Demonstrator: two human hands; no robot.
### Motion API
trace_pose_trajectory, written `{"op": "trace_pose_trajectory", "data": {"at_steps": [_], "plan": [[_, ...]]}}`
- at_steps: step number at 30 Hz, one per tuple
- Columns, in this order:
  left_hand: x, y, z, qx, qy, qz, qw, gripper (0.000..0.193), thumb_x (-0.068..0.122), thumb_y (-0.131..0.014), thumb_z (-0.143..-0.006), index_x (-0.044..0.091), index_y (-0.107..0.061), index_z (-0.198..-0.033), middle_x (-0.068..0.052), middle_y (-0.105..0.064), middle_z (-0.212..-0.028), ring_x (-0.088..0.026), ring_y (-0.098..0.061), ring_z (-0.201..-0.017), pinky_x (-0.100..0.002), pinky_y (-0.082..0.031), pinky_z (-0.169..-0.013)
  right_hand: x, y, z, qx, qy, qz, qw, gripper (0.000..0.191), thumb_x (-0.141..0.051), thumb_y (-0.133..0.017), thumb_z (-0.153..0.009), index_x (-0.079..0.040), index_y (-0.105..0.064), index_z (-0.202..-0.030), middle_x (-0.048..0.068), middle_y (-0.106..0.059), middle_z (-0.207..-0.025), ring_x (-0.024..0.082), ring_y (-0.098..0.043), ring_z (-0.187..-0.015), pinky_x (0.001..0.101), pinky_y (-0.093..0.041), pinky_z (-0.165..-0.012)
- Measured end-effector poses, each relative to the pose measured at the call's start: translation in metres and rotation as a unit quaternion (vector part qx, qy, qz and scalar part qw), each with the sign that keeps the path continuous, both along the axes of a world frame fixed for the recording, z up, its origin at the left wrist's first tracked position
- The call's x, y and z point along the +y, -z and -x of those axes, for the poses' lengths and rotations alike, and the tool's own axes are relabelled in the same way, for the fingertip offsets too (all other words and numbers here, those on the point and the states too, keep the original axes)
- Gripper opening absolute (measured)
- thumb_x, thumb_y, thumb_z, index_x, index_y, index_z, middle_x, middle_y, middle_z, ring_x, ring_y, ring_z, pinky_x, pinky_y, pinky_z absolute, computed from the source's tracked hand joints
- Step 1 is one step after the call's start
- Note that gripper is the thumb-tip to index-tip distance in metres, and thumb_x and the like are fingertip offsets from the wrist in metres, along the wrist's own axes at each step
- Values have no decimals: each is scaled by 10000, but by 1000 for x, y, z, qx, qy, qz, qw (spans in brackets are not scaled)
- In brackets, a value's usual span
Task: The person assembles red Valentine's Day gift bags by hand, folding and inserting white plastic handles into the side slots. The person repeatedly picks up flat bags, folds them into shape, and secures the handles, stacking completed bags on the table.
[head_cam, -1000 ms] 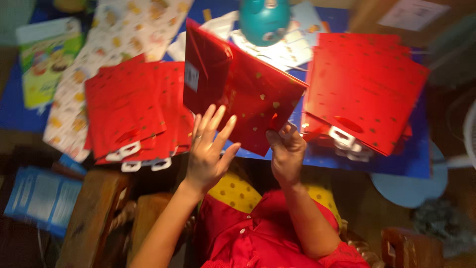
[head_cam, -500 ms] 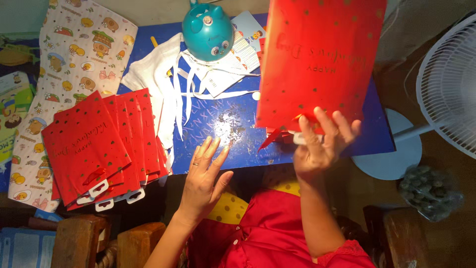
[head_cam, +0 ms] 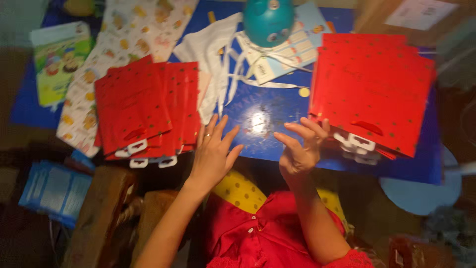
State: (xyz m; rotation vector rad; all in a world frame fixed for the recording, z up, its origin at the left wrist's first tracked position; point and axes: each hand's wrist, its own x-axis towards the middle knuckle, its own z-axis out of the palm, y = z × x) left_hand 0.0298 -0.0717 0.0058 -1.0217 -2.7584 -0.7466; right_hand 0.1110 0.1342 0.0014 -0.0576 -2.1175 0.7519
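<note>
Two piles of red gold-dotted paper bags lie on a blue table [head_cam: 267,124]. The left pile [head_cam: 144,106] fans out by my left hand [head_cam: 213,154], which hovers open, fingers spread, just right of that pile's lower edge. The right pile [head_cam: 377,89] sits at the table's right side with white hanger tabs [head_cam: 359,144] at its near edge. My right hand [head_cam: 300,146] is open, fingers curled, its fingertips beside the right pile's lower left corner. Neither hand holds anything.
A teal round toy [head_cam: 267,20] stands at the table's far middle on printed sheets. White ribbons and cloth [head_cam: 213,54] lie near it. Patterned wrapping paper [head_cam: 119,44] lies far left; a blue packet [head_cam: 52,191] lies low left beside wooden furniture [head_cam: 99,213].
My right hand has put the red bag it held up down onto the right pile and let go. My left hand stayed open near the left pile.
</note>
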Motion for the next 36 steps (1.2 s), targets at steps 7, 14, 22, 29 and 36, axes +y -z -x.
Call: {"op": "trace_pose_trajectory", "data": {"at_steps": [7,14,22,29,36], "plan": [[-69,-6,45,-8,-130,63,990,709,337,-801,-822,100,-544,-1439,-213,-412,-1540,-412,-281,-1484,-637,-236,-1182,-87,27,82,-73,-181,-6,981,472,82,-585,-730,-163,-752,-1098,66,-647,-1272,323,-514,-1337,584,-227,-1259],[-132,-21,77,-67,-266,104,956,1020,423,-850,-749,19,-346,-1539,-229,-319,-1577,-416,-191,-1497,-668,-189,-1165,-149,39,125,-110,-272,-12,956,556,-10,-657,-841,-88,-595,-1388,153,-508,-1461,383,-434,-1401,611,-243,-1212],[-152,-16,91,1,-268,89,959,739,448,-805,-822,-11,-582,-1355,-229,-535,-1437,-399,-461,-1361,-564,-359,-1113,-151,42,132,-134,-282,15,950,582,-51,-689,-856,-59,-574,-1427,180,-501,-1483,419,-416,-1412,509,-351,-1185],[-121,-9,89,163,-188,24,968,221,243,-709,-992,43,-725,-1083,-114,-763,-1068,-274,-737,-988,-397,-585,-818,-147,44,128,-125,-287,99,945,399,-104,-652,-998,-29,-594,-1385,181,-604,-1407,382,-531,-1366,446,-421,-1177],[-63,-2,53,211,-112,-49,970,251,225,-714,-960,30,-733,-1116,-123,-760,-1081,-268,-741,-973,-370,-593,-817,-136,41,127,-135,-332,364,859,467,-234,-496,-1096,38,-511,-1476,159,-608,-1428,224,-569,-1325,356,-419,-1143]]}}
